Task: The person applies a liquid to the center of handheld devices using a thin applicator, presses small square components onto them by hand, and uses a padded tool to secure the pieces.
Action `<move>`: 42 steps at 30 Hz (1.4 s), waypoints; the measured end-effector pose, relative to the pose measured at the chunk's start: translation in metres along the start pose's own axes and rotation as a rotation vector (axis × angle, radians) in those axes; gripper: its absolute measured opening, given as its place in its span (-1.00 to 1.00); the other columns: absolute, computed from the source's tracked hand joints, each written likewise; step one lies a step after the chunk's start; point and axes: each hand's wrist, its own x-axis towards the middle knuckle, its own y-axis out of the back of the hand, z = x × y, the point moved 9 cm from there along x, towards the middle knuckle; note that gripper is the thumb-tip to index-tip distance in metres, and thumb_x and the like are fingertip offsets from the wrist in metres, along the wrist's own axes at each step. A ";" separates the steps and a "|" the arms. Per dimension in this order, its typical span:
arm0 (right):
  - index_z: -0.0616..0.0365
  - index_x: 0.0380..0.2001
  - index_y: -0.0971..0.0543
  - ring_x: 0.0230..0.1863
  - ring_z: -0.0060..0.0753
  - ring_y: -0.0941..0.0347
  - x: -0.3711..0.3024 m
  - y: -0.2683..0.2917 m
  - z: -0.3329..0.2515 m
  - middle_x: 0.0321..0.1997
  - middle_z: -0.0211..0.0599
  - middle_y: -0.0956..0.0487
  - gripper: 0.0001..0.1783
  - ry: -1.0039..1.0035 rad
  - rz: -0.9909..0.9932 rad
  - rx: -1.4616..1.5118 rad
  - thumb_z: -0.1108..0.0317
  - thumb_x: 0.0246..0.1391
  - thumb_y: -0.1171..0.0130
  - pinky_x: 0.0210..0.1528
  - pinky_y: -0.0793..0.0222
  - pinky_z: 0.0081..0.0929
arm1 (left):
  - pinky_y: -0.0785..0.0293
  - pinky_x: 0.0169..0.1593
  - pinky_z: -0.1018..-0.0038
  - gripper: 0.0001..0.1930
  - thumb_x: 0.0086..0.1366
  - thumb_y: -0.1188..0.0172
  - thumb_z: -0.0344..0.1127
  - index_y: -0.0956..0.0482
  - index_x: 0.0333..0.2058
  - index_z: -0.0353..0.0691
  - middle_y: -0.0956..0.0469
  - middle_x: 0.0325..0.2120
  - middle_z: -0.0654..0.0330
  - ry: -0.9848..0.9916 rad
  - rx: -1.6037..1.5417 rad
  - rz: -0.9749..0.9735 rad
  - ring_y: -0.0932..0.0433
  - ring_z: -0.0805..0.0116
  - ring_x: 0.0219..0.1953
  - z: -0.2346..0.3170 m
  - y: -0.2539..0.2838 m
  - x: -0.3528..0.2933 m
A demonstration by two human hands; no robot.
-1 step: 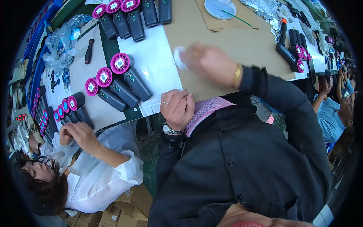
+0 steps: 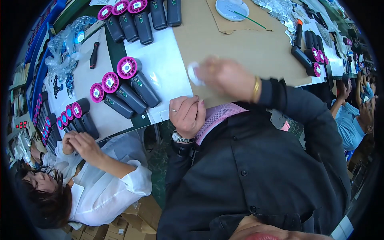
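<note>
My right hand (image 2: 226, 78), smeared by motion, is over the brown board (image 2: 236, 48) on the table. Its fingers grip a small white roundish thing (image 2: 195, 74), too blurred to name. At the near table edge my left hand (image 2: 187, 117) is curled closed; whatever is inside it, if anything, is hidden. To its left, dark grey handheld devices with round pink grilled heads (image 2: 127, 67) lie in a row, partly on a white sheet (image 2: 160, 76). More such devices (image 2: 140, 24) lie at the far side.
A white dish (image 2: 232, 10) with a green stick stands on cardboard at the far side. A screwdriver (image 2: 94, 55) and plastic bags (image 2: 64, 50) are at the left. A co-worker in a white shirt (image 2: 112, 188) sits at my left. More devices (image 2: 308, 60) lie at the right.
My right hand has shifted toward me and slightly right with the white thing. My left hand looks unmoved. The co-worker's hands have moved slightly.
</note>
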 end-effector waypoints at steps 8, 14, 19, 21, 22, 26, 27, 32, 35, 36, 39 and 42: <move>0.07 0.15 -0.69 -0.05 -0.09 -0.67 0.037 0.001 0.029 -0.14 -0.10 -0.72 -0.58 -0.049 0.102 -0.243 0.38 0.21 -0.32 -0.08 -0.66 -0.22 | -0.42 -0.13 0.22 -0.90 0.13 -0.49 -0.51 -0.71 -0.44 -0.28 -0.77 -0.30 0.18 -0.038 0.069 0.015 -0.60 0.17 -0.31 0.008 0.001 0.000; 0.05 0.22 -0.66 -0.06 -0.01 -0.67 -0.020 0.003 0.001 -0.10 -0.11 -0.70 -0.52 -0.076 0.085 -0.198 0.30 0.24 -0.33 -0.02 -0.62 -0.20 | -0.41 -0.12 0.23 -0.94 0.19 -0.44 -0.55 -0.73 -0.41 -0.28 -0.77 -0.34 0.18 -0.031 0.046 0.028 -0.59 0.17 -0.30 0.001 0.001 -0.003; 0.03 0.25 -0.65 -0.03 0.09 -0.66 -0.069 0.041 0.063 -0.03 -0.04 -0.68 -0.53 -0.346 0.161 -0.345 0.24 0.29 -0.33 0.05 -0.60 -0.10 | -0.43 -0.12 0.24 -0.94 0.23 -0.40 -0.59 -0.73 -0.40 -0.30 -0.77 -0.37 0.17 0.016 0.061 0.033 -0.57 0.14 -0.31 0.001 0.004 -0.005; 0.02 0.24 -0.65 -0.01 0.11 -0.66 -0.100 0.066 0.093 -0.01 -0.02 -0.68 -0.54 -0.447 0.186 -0.405 0.23 0.31 -0.33 0.06 -0.59 -0.07 | -0.43 -0.12 0.24 -0.94 0.24 -0.40 -0.60 -0.73 -0.40 -0.31 -0.77 -0.37 0.16 0.001 0.054 0.025 -0.57 0.13 -0.31 0.002 0.003 -0.005; 0.03 0.22 -0.66 0.00 0.11 -0.65 -0.119 0.085 0.112 0.01 0.01 -0.68 -0.57 -0.600 0.194 -0.441 0.24 0.32 -0.32 0.07 -0.59 -0.06 | -0.43 -0.12 0.25 -0.93 0.25 -0.39 -0.60 -0.73 -0.40 -0.32 -0.77 -0.36 0.15 -0.003 0.060 0.021 -0.57 0.13 -0.32 0.002 0.003 -0.005; 0.03 0.20 -0.66 0.04 0.13 -0.64 -0.139 0.092 0.131 0.06 0.04 -0.68 -0.58 -0.766 0.215 -0.460 0.25 0.32 -0.31 0.08 -0.58 -0.05 | -0.45 -0.14 0.25 -0.90 0.33 -0.35 -0.62 -0.74 -0.40 -0.34 -0.74 -0.42 0.14 -0.002 0.077 0.024 -0.55 0.13 -0.32 0.006 0.000 -0.003; 0.03 0.20 -0.65 0.05 0.13 -0.64 -0.138 0.089 0.132 0.08 0.04 -0.68 -0.58 -0.772 0.221 -0.452 0.25 0.31 -0.32 0.07 -0.58 -0.04 | -0.46 -0.14 0.25 -0.87 0.36 -0.33 -0.62 -0.74 -0.40 -0.36 -0.73 -0.45 0.13 0.002 0.084 0.028 -0.55 0.13 -0.31 0.007 -0.001 -0.003; 0.03 0.22 -0.65 0.03 0.05 -0.64 -0.102 0.032 0.018 0.04 0.00 -0.69 -0.54 -0.452 0.232 -0.167 0.32 0.26 -0.34 0.09 -0.60 -0.04 | -0.48 -0.12 0.24 -0.84 0.43 -0.28 -0.60 -0.75 -0.38 -0.38 -0.72 -0.46 0.11 0.064 0.065 -0.031 -0.57 0.11 -0.30 0.004 -0.001 0.003; 0.07 0.22 -0.67 0.02 0.01 -0.64 -0.107 0.019 -0.011 -0.05 -0.04 -0.69 -0.55 -0.258 0.157 0.039 0.43 0.25 -0.34 0.07 -0.62 -0.12 | -0.51 -0.09 0.22 -0.78 0.56 -0.17 -0.49 -0.76 -0.26 -0.41 -0.74 -0.36 0.03 0.087 0.058 -0.149 -0.58 0.06 -0.29 0.011 -0.004 0.017; 0.10 0.19 -0.68 0.01 -0.06 -0.66 -0.113 0.023 -0.004 -0.07 -0.06 -0.70 -0.58 -0.304 0.199 0.181 0.44 0.27 -0.35 0.06 -0.62 -0.18 | -0.51 -0.09 0.22 -0.78 0.56 -0.17 -0.49 -0.76 -0.26 -0.41 -0.74 -0.36 0.03 0.083 0.059 -0.154 -0.58 0.06 -0.29 0.017 -0.004 0.024; 0.17 0.15 -0.72 -0.01 -0.20 -0.70 -0.119 0.032 0.005 -0.09 -0.11 -0.74 -0.65 -0.394 0.282 0.480 0.46 0.31 -0.37 0.04 -0.63 -0.30 | -0.49 -0.08 0.12 -0.76 0.61 -0.10 -0.39 -0.71 -0.13 -0.41 -0.73 -0.24 -0.07 0.069 -0.128 -0.270 -0.60 -0.04 -0.29 0.046 -0.017 0.049; 0.27 0.01 -0.76 -0.24 -0.44 -0.72 -0.102 0.023 0.016 -0.20 -0.16 -0.80 -0.75 -0.666 0.294 1.185 0.42 0.32 -0.42 -0.13 -0.65 -0.37 | -0.50 -0.09 0.08 -0.72 0.64 -0.06 -0.32 -0.67 0.00 -0.42 -0.71 -0.22 -0.11 -0.068 -0.054 -0.220 -0.62 -0.08 -0.25 0.076 -0.043 0.067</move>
